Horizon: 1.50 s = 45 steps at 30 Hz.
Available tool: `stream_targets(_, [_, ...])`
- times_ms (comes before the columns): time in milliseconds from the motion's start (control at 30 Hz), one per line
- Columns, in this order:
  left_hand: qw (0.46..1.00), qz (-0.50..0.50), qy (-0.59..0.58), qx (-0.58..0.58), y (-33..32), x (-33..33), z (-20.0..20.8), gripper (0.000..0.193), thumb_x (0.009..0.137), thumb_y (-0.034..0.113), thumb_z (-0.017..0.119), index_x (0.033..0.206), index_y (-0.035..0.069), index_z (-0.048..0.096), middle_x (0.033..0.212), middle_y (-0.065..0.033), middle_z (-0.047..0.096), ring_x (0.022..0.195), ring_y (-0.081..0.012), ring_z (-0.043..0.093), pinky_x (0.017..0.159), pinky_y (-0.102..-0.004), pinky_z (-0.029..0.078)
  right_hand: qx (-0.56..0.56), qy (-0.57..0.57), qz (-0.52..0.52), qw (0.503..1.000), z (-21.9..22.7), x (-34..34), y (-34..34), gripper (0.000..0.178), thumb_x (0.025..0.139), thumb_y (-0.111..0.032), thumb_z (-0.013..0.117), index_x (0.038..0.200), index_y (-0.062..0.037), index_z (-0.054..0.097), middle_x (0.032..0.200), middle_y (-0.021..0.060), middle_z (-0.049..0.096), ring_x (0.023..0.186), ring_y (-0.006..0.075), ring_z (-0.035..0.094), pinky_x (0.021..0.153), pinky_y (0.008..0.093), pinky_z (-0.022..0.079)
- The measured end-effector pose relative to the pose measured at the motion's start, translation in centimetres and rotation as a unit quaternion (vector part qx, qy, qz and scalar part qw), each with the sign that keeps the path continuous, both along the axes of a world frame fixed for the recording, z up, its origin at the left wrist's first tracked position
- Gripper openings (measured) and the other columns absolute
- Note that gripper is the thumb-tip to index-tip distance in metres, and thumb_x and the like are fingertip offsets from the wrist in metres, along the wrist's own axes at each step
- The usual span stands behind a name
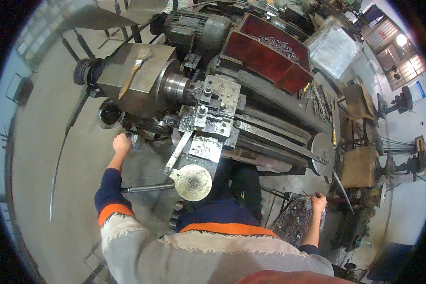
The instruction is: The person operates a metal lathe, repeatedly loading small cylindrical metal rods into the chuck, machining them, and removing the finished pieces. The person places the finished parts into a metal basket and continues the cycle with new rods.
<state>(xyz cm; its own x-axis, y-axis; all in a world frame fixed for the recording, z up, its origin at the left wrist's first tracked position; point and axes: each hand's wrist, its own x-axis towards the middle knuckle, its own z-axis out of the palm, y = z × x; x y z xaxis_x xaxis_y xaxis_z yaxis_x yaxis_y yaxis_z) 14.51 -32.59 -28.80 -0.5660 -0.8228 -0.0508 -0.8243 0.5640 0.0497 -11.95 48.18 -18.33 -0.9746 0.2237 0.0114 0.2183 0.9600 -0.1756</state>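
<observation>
Currently, left hand [122, 142] sits left of centre, fingers curled fist-like beside a small shiny grey metal part [135, 141], can't tell if gripping it; right hand [318, 202] at lower right, fingers half curled at the edge of a dark speckled heap of small metal pieces [292, 221], grip unclear; grey oily metal lathe [212, 111] mid-frame, wooden-handled paintbrush [133, 75] upper left, dark red open box [260, 59] upper right of centre

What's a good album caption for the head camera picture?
Left hand by the lathe, brush on top, right hand out wide.
</observation>
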Motion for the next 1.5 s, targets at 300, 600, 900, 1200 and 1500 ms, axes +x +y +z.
stream_targets(300, [0.987, -0.117, -0.084, 0.074, -2.4, 1.7, -1.0, 0.02, 0.079, 0.016, 0.05, 0.093, 0.001, 0.052, 0.089, -0.0193, 0.063, 0.085, -0.0351, 0.061, 0.073, -0.0441, 0.049, -0.099, 0.083, 0.121, 0.984, 8.1, -2.7, -6.3, 0.035, 0.061, -0.015, 0.061, 0.093, -0.0008, 0.066, 0.087, 0.0181, 0.065, 0.082, 0.0282, 0.063, 0.075, 0.0339, 0.048])
stream_targets(600, [0.991, -0.075, 0.003, 0.114, -2.1, 4.7, 6.3, 0.034, 0.077, 0.031, 0.06, 0.102, 0.007, 0.06, 0.096, -0.0174, 0.062, 0.094, -0.0335, 0.058, 0.078, -0.0435, 0.046, -0.247, 0.083, 0.489, 0.833, 18.4, -7.0, -33.7, 0.037, 0.061, -0.01, 0.06, 0.097, -0.0042, 0.065, 0.092, 0.0118, 0.066, 0.083, 0.0206, 0.062, 0.077, 0.0303, 0.047])
stream_targets(900, [0.967, 0.159, 0.085, -0.177, -7.0, 26.5, 18.4, 0.043, 0.088, 0.04, 0.047, 0.109, 0.005, 0.057, 0.098, -0.016, 0.062, 0.091, -0.0308, 0.06, 0.077, -0.041, 0.046, -0.121, -0.096, 0.689, 0.708, 17.7, -2.3, -58.0, 0.031, 0.055, -0.022, 0.059, 0.079, -0.0059, 0.069, 0.075, 0.0181, 0.063, 0.072, 0.0305, 0.062, 0.07, 0.0342, 0.049])
stream_targets(1200, [0.958, 0.238, 0.064, -0.147, 12.3, 16.3, 19.8, 0.045, 0.078, 0.049, 0.056, 0.08, 0.004, 0.056, 0.073, -0.0175, 0.061, 0.074, -0.0375, 0.061, 0.065, -0.0459, 0.047, -0.074, -0.049, 0.671, 0.736, 16.9, -1.8, -59.2, 0.026, 0.053, -0.023, 0.06, 0.068, -0.0017, 0.066, 0.077, 0.0202, 0.063, 0.074, 0.0337, 0.062, 0.068, 0.0377, 0.05])
stream_targets(1500, [0.895, -0.051, 0.428, 0.117, 12.7, 7.0, 27.8, 0.027, 0.086, 0.023, 0.056, 0.089, -0.003, 0.06, 0.078, -0.0132, 0.065, 0.067, -0.0193, 0.062, 0.063, -0.0311, 0.048, -0.286, 0.003, 0.743, 0.606, 19.1, -2.0, -54.6, 0.037, 0.053, -0.02, 0.058, 0.086, -0.0061, 0.069, 0.088, 0.0148, 0.065, 0.088, 0.0294, 0.059, 0.077, 0.0328, 0.047])
